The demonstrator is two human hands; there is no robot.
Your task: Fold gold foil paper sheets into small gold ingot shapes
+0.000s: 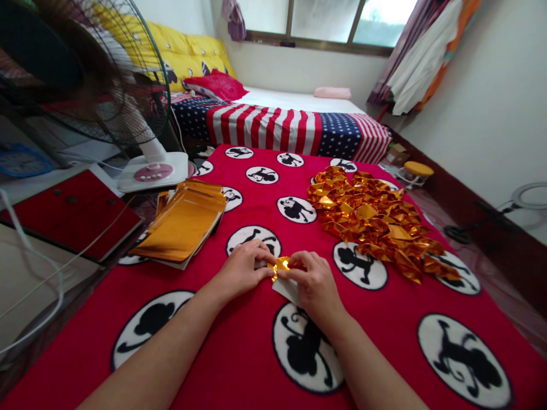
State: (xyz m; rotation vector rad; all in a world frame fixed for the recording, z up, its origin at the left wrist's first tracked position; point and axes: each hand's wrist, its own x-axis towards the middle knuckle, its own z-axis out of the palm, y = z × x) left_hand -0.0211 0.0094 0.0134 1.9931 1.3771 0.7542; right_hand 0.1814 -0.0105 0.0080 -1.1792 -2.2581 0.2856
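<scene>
A small sheet of gold foil paper (281, 265), partly folded, sits between my hands over the middle of the red cloth (205, 353). My left hand (247, 266) pinches its left end between thumb and fingers. On the other side, my right hand (315, 285) is closed on its right part, and a pale, whitish underside shows below those fingers. To the left lies a stack of flat gold foil sheets (183, 219). A heap of folded gold foil pieces (371, 219) spreads over the cloth on the right.
An electric fan (151, 165) stands at the left, beside a dark red box or folder (81, 210) and a white cable (55, 273). Beyond the cloth is a bed (273, 128) with stars and stripes bedding. A yellow-topped stool (417, 169) is at the right wall.
</scene>
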